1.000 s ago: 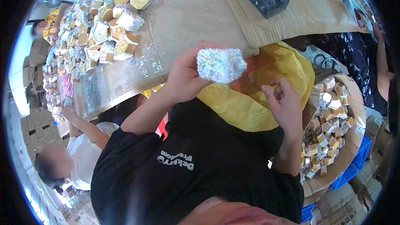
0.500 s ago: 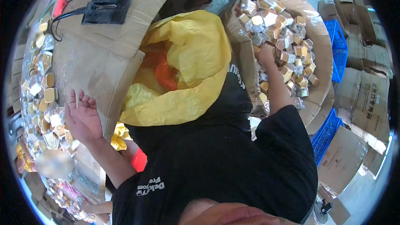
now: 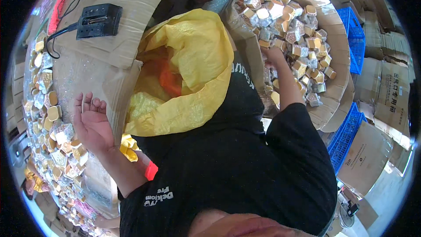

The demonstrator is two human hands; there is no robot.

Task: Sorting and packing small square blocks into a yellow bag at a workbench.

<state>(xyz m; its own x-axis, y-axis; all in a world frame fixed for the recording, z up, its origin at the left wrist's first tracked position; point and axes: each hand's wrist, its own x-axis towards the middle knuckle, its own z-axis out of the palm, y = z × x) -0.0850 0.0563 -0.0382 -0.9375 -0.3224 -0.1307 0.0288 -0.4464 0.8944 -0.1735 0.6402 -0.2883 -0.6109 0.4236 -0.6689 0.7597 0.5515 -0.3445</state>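
Two hands work apart: left hand (image 3: 91, 120) spread flat on cardboard, right hand (image 3: 272, 56) buried among glittery blocks (image 3: 302, 30), grip unclear.

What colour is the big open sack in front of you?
Yellow sack, orange showing inside; head view.

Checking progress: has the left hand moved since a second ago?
Yes. The left hand went from the yellow bag down to the cardboard table, now empty and open.

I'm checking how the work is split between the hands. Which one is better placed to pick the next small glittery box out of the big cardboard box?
Probably the right hand: it is already down among the glittery boxes in the cardboard box. The left hand lies open on the cardboard-covered table, across the yellow bag.
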